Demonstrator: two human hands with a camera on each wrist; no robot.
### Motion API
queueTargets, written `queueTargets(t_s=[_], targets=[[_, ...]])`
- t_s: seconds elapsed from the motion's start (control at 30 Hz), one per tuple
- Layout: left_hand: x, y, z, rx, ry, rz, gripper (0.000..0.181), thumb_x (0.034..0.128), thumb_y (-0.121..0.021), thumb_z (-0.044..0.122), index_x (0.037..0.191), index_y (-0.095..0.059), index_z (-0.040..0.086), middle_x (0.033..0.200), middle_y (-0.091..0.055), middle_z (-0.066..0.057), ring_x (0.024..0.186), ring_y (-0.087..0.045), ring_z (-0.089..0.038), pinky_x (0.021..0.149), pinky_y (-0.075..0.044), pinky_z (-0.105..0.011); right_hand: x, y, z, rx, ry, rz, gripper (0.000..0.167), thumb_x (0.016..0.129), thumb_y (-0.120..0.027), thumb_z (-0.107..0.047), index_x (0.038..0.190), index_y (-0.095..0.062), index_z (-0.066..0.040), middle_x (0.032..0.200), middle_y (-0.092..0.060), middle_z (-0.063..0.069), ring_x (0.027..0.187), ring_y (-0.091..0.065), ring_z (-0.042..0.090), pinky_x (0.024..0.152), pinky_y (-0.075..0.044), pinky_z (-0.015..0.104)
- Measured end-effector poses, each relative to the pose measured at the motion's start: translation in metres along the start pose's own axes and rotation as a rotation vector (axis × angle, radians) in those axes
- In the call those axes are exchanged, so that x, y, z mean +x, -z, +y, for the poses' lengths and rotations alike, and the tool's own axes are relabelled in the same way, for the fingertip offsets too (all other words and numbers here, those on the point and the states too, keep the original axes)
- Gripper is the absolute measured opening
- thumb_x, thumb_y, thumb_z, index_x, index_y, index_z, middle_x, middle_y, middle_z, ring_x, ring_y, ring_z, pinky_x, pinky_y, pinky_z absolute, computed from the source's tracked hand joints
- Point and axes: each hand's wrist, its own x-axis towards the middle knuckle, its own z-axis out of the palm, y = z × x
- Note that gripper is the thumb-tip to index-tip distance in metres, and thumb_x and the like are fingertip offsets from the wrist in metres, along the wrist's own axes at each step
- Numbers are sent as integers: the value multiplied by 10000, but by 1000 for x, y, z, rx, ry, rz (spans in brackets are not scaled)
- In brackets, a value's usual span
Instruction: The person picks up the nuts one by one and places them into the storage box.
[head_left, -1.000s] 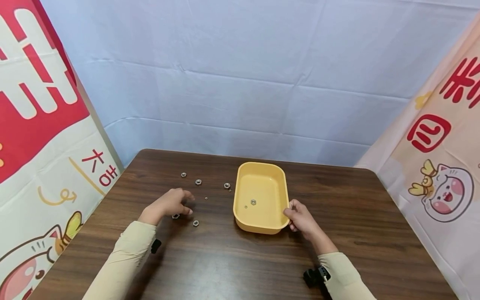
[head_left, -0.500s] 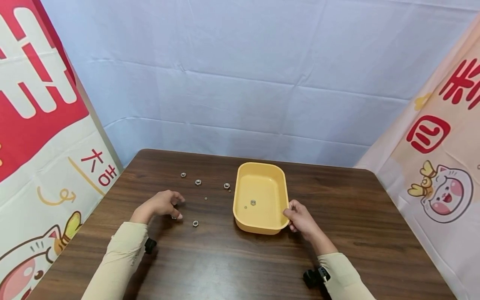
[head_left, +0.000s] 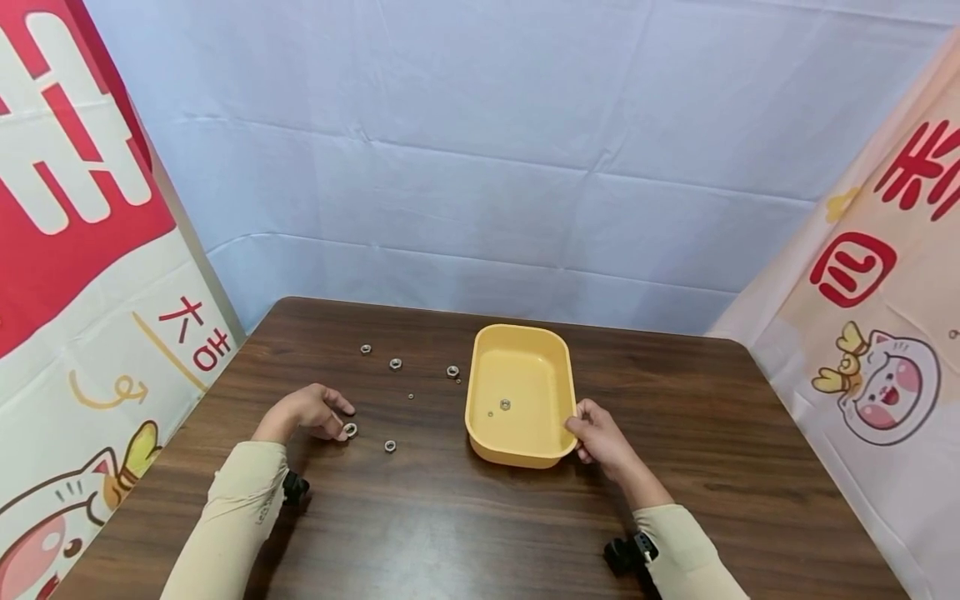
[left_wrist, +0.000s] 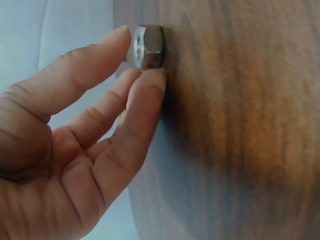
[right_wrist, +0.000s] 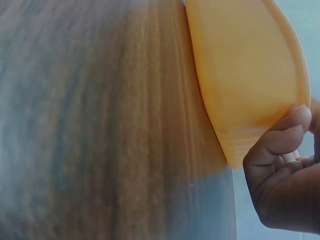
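My left hand is at a large hex nut on the left of the table. In the left wrist view, the fingertips are right at the edge of that nut, and the thumb is spread a little apart from it. A second nut lies just to its right. My right hand pinches the near right rim of a yellow plastic basin, thumb over the edge, as the right wrist view also shows. Inside the basin lie a nut and a tiny nut.
More nuts lie farther back: one at far left, a bigger nut, and a nut near the basin with a tiny one beside it. Another tiny nut lies mid-left. Cloth hangs behind the brown wooden table.
My left hand has moved left and slightly down, with its fingertips now beside the large nut. The right hand keeps its grip on the basin, which stays in place.
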Motion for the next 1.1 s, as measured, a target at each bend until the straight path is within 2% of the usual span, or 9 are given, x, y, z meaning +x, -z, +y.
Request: queueTargets(t_s=[0.17, 0.33, 0.43, 0.67, 0.9, 1.03, 1.1], targets=[[1, -1, -4, -41, -10, -20, 387, 689, -706, -137, 1062, -605, -116, 737, -657, -75, 662, -602, -126, 611, -517, -286, 1, 0, 1, -1, -2, 11, 137, 845, -477, 12, 813, -356, -43, 529, -420, 39, 384, -377, 111, 363, -310, 211], [3, -4, -4, -61, 1, -10, 344, 678, -710, -160, 1007, -625, -108, 724, -646, -65, 632, -595, -128, 605, -518, -290, 1, 0, -1, 0, -6, 17, 141, 842, -477, 14, 816, -353, -46, 523, -419, 41, 382, -378, 110, 363, -311, 212], [2, -8, -2, -33, 18, 26, 311, 650, -743, -148, 935, -641, -76, 716, -632, -46, 598, -576, -123, 580, -509, -278, 1, 0, -1, 4, -6, 15, 146, 841, -485, 14, 821, -355, -49, 525, -422, 39, 383, -382, 107, 364, -314, 212], [2, -17, 3, 115, 36, 100, 289, 585, -807, -110, 798, -635, -18, 672, -586, -20, 545, -523, -120, 516, -470, -255, 0, -1, -1, 15, -12, 12, 150, 834, -487, 28, 814, -357, -44, 528, -422, 42, 384, -378, 110, 362, -307, 214], [1, -22, 9, 247, 46, 118, 291, 586, -838, -49, 742, -601, 13, 647, -552, -7, 517, -504, -120, 489, -455, -238, 0, -1, 0, 5, 5, 4, 131, 841, -480, 13, 821, -360, -36, 540, -418, 37, 390, -373, 108, 366, -300, 208], [0, -22, 10, 253, 54, 126, 262, 611, -829, -29, 735, -604, 23, 654, -568, -19, 531, -522, -140, 511, -481, -268, 0, 0, 1, -5, 3, 2, 133, 845, -481, 13, 823, -359, -36, 543, -419, 36, 391, -375, 109, 365, -305, 211], [0, -21, 11, 225, 62, 116, 238, 634, -806, -38, 743, -603, 20, 651, -585, -30, 541, -538, -152, 530, -494, -290, -1, 0, 0, -5, 6, -5, 133, 854, -482, 10, 820, -362, -38, 545, -420, 33, 392, -379, 108, 364, -309, 212]])
